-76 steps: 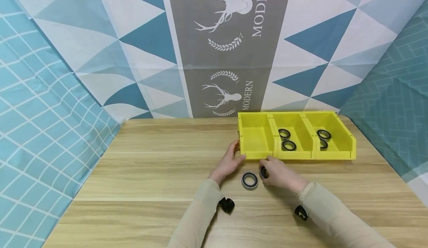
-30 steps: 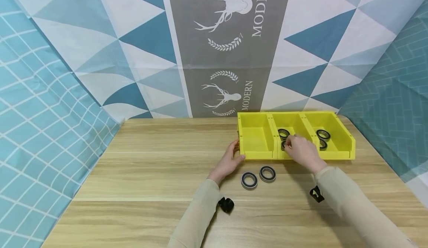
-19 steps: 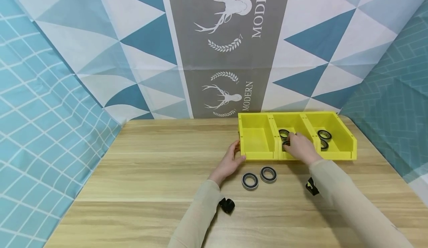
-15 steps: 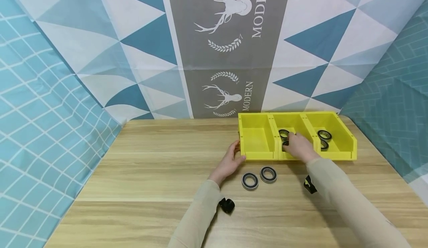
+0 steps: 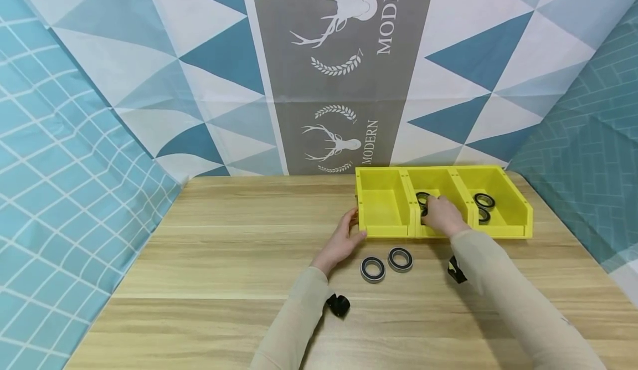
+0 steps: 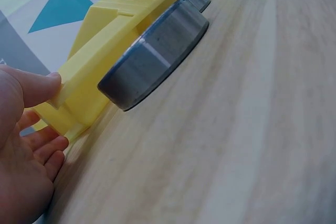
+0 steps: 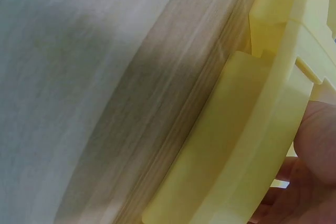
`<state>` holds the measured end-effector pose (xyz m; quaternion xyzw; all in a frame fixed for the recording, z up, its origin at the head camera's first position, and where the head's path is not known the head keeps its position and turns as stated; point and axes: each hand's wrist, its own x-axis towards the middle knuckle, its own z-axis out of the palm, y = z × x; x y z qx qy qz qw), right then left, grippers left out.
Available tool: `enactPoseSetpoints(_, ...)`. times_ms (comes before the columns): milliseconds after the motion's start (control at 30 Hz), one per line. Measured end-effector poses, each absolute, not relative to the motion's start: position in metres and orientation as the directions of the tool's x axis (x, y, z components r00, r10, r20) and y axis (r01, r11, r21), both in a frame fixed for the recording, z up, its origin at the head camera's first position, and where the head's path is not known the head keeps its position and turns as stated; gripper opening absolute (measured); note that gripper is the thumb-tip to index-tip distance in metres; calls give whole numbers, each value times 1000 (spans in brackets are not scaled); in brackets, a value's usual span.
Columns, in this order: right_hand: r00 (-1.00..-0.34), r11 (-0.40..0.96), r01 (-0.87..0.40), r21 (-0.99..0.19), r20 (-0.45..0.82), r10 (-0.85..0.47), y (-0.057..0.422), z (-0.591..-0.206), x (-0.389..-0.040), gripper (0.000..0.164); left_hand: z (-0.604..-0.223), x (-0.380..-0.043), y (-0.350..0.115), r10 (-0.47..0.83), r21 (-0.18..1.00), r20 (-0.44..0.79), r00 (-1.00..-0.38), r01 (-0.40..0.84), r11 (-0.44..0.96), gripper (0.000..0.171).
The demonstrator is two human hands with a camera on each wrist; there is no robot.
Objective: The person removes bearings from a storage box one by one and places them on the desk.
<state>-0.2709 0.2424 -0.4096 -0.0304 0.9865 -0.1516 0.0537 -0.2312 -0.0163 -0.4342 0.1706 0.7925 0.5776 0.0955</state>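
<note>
Yellow bins (image 5: 384, 231) on the counter (image 5: 239, 259)
My left grip (image 5: 343, 241) clasps their left front corner; my right grip (image 5: 443, 215), fingers nearly together, pinches a dark-sealed bearing (image 5: 424, 212) inside the middle bin (image 5: 430, 234).

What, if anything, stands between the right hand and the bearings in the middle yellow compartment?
Nothing visible: the right hand reaches over the low front wall into the middle compartment, right up to the nearer bearing.
</note>
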Motion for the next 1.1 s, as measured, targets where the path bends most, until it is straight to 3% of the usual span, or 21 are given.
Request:
enactPoseSetpoints(333,-983,940,-8,-342,-167,-70,240,-407,-273,43,-467,-249,-15,366,942,49,-929,165,292,66)
enactPoseSetpoints(1100,-986,938,-21,-347,-148,-76,241,-408,-273,39,-468,-250,-16,366,940,49,-929,166,297,66)
